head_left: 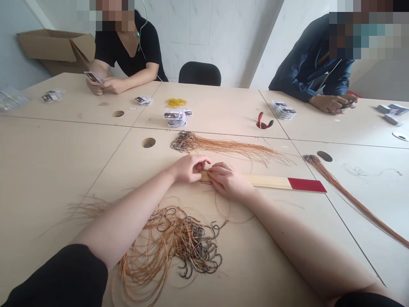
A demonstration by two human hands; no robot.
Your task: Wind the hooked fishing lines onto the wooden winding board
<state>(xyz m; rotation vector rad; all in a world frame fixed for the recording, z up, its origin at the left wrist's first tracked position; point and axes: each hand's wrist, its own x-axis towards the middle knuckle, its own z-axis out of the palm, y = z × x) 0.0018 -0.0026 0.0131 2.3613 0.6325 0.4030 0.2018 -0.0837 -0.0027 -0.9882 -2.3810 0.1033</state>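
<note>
My left hand (189, 169) is closed, its fingers curled and its thumb against the left end of a flat wooden strip (270, 181) with a dark red right end. Whatever its fingertips pinch is too small to make out. Close beside it, my right hand (229, 181) is closed on the same end of the strip, fingertips pressed together. A thin orange-brown line (220, 209) loops on the table just below my right hand. Nearer to me lies a tangled heap of dark fishing hooks (200, 243) tied to orange-brown lines (143, 264), partly under my left forearm.
Beyond my hands lies a bundle of hooked lines (223, 145); another bundle (348, 192) is at right. Farther off are stacked small packets (175, 117), yellow bands (175, 102) and red-handled pliers (260, 119) in a table hole. Two people sit opposite, handling small items.
</note>
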